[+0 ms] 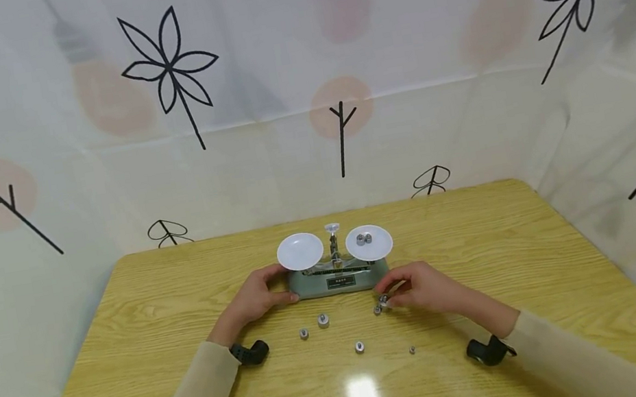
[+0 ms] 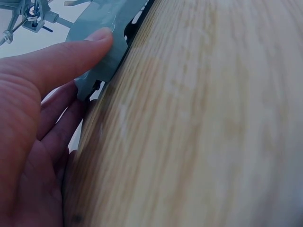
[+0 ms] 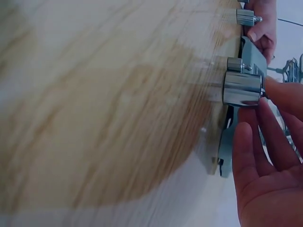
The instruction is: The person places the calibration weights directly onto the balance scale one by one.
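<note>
A pale cloth backdrop (image 1: 269,164) with black line-drawn leaves and blurred pink rounds surrounds the far edge and sides of the desk (image 1: 163,362), whose yellowish wood grain shines under a bright reflection. Near the far edge stands the balance scale (image 1: 340,284), its grey-green base glossy and rounded. The left hand (image 1: 255,296) grips the base's left end, thumb across the front and other fingers behind. The right hand (image 1: 426,287), before the opposite end, pinches the knob of a shiny metal weight (image 3: 241,90) between thumb and fingers; whether that weight touches the desk I cannot tell. The left pan (image 1: 300,252) is a shallow white dish; the right pan (image 1: 384,245), alike, carries two cylindrical weights (image 1: 364,239) side by side. Three knobbed weights (image 1: 323,321) stand apart on the desk. A smaller weight (image 3: 234,64) sits just beside the pinched one, crowding the fingers, and a tiny weight (image 1: 412,350) lies nearer the viewer.
</note>
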Demonstrator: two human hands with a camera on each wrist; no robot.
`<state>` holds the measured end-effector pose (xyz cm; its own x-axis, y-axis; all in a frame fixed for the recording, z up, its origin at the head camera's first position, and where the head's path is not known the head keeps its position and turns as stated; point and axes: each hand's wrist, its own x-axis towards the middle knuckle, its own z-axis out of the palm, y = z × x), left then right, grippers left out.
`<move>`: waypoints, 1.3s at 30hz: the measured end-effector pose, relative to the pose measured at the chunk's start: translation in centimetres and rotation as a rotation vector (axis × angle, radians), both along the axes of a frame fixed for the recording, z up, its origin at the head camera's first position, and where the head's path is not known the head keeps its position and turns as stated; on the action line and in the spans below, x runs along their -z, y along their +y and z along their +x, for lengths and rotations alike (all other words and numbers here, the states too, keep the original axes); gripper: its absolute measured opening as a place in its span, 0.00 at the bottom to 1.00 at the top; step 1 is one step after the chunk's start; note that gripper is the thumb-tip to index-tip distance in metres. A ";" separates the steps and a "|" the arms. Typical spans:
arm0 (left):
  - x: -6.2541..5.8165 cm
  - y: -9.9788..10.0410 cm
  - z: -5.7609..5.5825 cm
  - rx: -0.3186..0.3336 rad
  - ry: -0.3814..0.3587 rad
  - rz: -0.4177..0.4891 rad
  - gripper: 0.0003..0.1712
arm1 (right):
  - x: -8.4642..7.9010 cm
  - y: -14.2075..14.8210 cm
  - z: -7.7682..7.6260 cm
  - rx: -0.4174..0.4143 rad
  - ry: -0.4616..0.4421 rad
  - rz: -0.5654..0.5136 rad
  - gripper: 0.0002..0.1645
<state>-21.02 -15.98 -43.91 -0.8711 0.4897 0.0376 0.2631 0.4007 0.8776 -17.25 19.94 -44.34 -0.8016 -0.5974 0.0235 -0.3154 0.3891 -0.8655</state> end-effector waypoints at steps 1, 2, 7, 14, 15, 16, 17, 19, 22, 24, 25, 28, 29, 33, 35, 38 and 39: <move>0.0 0.0 0.0 0.002 0.003 0.002 0.33 | 0.1 0.0 0.0 0.000 -0.003 0.002 0.15; 0.0 0.0 0.0 0.003 0.006 0.004 0.33 | 0.1 0.0 -0.1 0.002 -0.008 0.005 0.14; 0.0 0.0 0.0 0.008 -0.004 0.022 0.33 | 0.5 0.1 -0.2 0.003 -0.052 0.003 0.15; 0.1 0.1 -0.1 0.007 -0.006 0.019 0.33 | 0.8 0.3 -0.4 -0.006 -0.096 -0.003 0.16; 0.1 0.1 -0.1 0.008 -0.005 0.020 0.33 | 0.8 0.3 -0.4 -0.004 -0.101 -0.001 0.16; 0.1 0.1 -0.1 0.008 -0.006 0.020 0.33 | 0.7 0.3 -0.4 -0.003 -0.104 0.001 0.16; 0.1 0.0 -0.1 0.008 -0.004 0.022 0.33 | 0.7 0.3 -0.4 -0.003 -0.106 0.000 0.16; 0.0 0.0 -0.2 0.009 -0.006 0.024 0.33 | 0.6 0.3 -0.4 -0.001 -0.105 0.002 0.16; 0.1 0.0 -0.2 0.007 -0.006 0.018 0.33 | 0.6 0.2 -0.3 0.005 -0.108 0.000 0.16; 0.1 0.0 -0.1 0.008 -0.008 0.017 0.33 | 0.6 0.2 -0.3 0.008 -0.103 0.004 0.16; 0.1 0.0 -0.1 0.009 -0.007 0.017 0.33 | 0.6 0.1 -0.3 0.010 -0.099 0.007 0.15; 0.2 0.0 -0.1 0.011 -0.003 0.021 0.33 | 0.6 0.1 -0.3 0.013 -0.086 0.019 0.15; 0.2 0.0 -0.1 0.011 -0.002 0.024 0.33 | 0.6 0.1 -0.3 0.013 -0.080 0.025 0.15; 0.3 0.0 -0.1 0.009 0.005 0.024 0.33 | 0.7 0.1 -0.3 0.014 -0.055 0.041 0.14; 0.3 0.0 -0.1 0.006 0.007 0.020 0.33 | 0.7 0.1 -0.3 0.018 -0.039 0.050 0.14; 0.4 0.0 -0.1 0.001 0.008 0.015 0.34 | 0.8 0.2 -0.3 0.026 -0.018 0.063 0.13; 0.4 0.0 -0.1 -0.001 0.007 0.015 0.34 | 0.8 0.2 -0.3 0.029 -0.009 0.067 0.13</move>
<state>-21.14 -16.02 -44.28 -0.8711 0.4885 0.0510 0.2690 0.3877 0.8817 -17.51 20.10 -45.11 -0.8183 -0.5743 -0.0232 -0.2954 0.4548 -0.8401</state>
